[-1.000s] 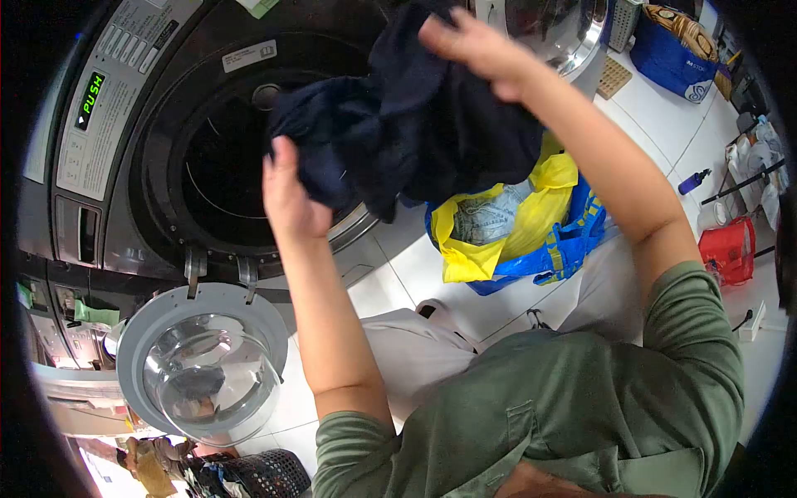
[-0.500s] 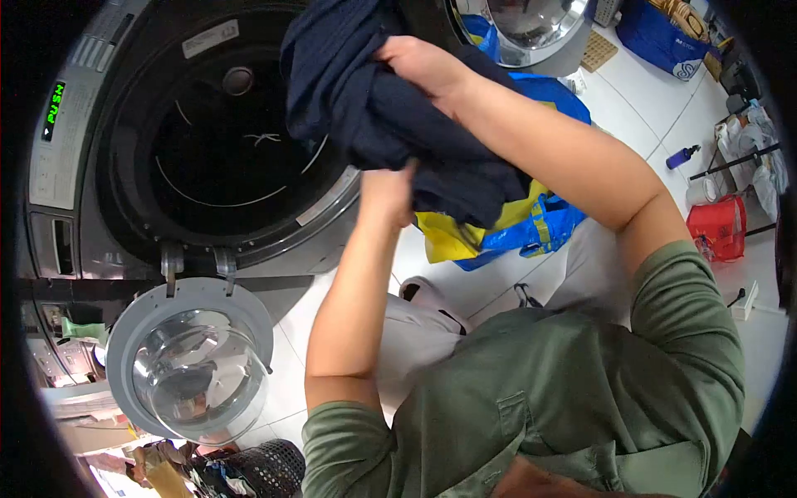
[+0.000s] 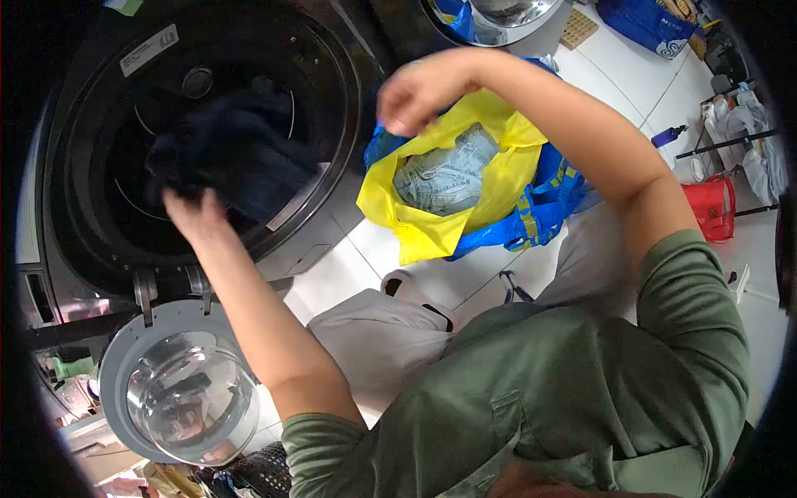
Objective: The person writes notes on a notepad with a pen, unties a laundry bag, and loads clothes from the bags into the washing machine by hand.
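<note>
A dark navy garment (image 3: 237, 153), blurred by motion, is inside the washing machine's dark drum (image 3: 198, 83). My left hand (image 3: 198, 217) reaches through the round opening at the garment's lower edge, its blurred fingers spread apart. My right hand (image 3: 423, 93) hangs above the far left rim of a yellow-lined bag (image 3: 390, 212). Its fingers are loosely curled and a little apart, with nothing in them. Folded light-blue denim (image 3: 448, 174) lies inside that bag. Blue bag material with straps (image 3: 527, 220) surrounds the yellow.
The machine's round glass door (image 3: 193, 398) hangs open at lower left. A second machine's door (image 3: 506, 17) is at the top. Blue bag (image 3: 647, 25), purple bottle (image 3: 668, 135) and red bag (image 3: 712, 207) are at right. A black perforated basket (image 3: 266, 469) is below the door.
The dark garment has gone from both hands above the bag into the drum. My left hand followed it leftward; my right hand let go. The denim in the bag is now uncovered.
</note>
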`<state>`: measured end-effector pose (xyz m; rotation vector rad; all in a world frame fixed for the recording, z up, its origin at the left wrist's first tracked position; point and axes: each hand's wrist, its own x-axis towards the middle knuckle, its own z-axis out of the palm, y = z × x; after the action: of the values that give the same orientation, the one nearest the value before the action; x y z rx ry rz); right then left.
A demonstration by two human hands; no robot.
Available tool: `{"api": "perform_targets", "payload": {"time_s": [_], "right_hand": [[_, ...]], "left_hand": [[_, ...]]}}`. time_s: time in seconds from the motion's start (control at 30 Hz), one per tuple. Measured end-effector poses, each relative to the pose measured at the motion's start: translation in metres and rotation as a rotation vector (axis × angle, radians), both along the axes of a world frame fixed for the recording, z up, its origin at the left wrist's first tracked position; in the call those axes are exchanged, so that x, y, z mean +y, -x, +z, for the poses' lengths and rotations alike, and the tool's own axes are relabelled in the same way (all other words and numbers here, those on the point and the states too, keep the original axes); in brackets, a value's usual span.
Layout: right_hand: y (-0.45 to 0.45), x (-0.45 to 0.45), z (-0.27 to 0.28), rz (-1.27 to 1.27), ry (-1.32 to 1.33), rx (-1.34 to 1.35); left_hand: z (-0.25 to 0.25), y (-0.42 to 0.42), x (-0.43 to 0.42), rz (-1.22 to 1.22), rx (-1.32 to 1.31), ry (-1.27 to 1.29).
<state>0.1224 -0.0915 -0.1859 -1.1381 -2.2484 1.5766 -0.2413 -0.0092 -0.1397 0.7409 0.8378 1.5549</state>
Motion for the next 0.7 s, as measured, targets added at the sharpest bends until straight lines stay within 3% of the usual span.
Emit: {"api": "perform_targets", "payload": {"time_s": [0.03,0.07,0.1,0.13,0.17,0.2,0.23,0.3,0.33,0.43,0.53,0.57,0.63,0.7], "right_hand": [[-0.006,0.008,-0.035,0.121,-0.008,-0.252],[0.001,0.007,-0.060,0.271,-0.007,-0.590],[0.008,-0.001,-0.111,0.102,0.050,-0.732],[0.016,-0.006,-0.170,0.151,-0.040,-0.798],[0.028,-0.029,-0.208,-0.029,-0.170,-0.752],[0.043,-0.056,-0.225,-0.208,-0.297,-0.699],[0.056,-0.067,-0.221,-0.263,-0.283,-0.721],[0.071,-0.080,-0.205,-0.378,-0.249,-0.768],[0.071,-0.072,-0.223,-0.392,-0.195,-0.678],[0.076,-0.064,-0.200,-0.185,0.120,-0.692],[0.067,-0.045,-0.188,0.009,-0.007,-0.632],[0.063,-0.039,-0.170,0.085,-0.047,-0.639],[0.048,-0.043,-0.066,0.034,-0.064,-0.601],[0.023,-0.045,-0.038,-0.005,-0.177,-0.594]], "left_hand": [[0.000,0.009,0.011,0.041,-0.153,-0.190],[-0.001,0.008,0.007,0.077,-0.189,-0.096],[-0.002,0.006,-0.001,0.116,-0.224,-0.003],[-0.007,0.005,-0.001,0.021,-0.115,0.049],[-0.011,0.001,0.002,-0.074,-0.006,0.101],[-0.013,-0.012,0.004,-0.016,-0.024,0.188],[-0.008,-0.030,-0.004,0.000,0.040,0.186],[-0.015,-0.040,-0.001,-0.191,0.126,0.111],[-0.018,-0.044,-0.003,-0.204,0.192,0.098],[-0.008,-0.067,-0.023,-0.258,0.396,0.040],[-0.007,-0.068,-0.028,-0.363,0.488,-0.090],[-0.007,-0.067,-0.032,-0.390,0.496,-0.094],[-0.006,-0.062,-0.037,-0.454,0.516,-0.102],[-0.009,-0.065,-0.042,-0.461,0.529,-0.109]]}}
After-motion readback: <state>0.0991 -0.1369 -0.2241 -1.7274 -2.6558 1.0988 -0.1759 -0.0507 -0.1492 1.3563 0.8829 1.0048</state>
